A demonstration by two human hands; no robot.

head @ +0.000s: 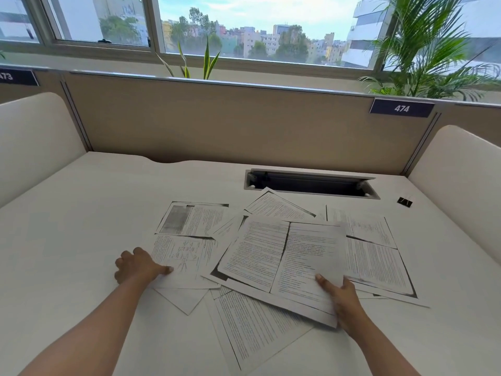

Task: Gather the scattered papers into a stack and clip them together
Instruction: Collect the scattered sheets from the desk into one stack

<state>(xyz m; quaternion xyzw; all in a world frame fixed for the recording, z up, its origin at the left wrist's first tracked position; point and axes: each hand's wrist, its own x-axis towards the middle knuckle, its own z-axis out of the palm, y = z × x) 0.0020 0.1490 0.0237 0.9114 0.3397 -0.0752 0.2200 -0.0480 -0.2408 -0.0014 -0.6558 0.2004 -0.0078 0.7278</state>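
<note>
Right now the right hand's (343,297) fingers (324,283) pinch the near right corner of a white printed double-page sheet (282,256), thumb on top and the other fingers hidden beneath. How many sheets are in that pinch cannot be told. Its long axis runs left to right, the right end tipped toward the person, and a dark fold line crosses the middle. The far right edge is blurred.

The left hand's (138,265) fingers (165,270) are curled, with the thumb laid on the left edge of a white sheet with a line diagram (187,253), gripping it.

Both sheets lie on the near side of the grey rectangular cable slot (311,183) sunk in the white surface (81,213). Around them, other white printed papers (252,324) overlap at mixed angles, several half covered. Their text is too small to read. A small black binder clip (404,201) sits just right of the slot, apart from the papers.
</note>
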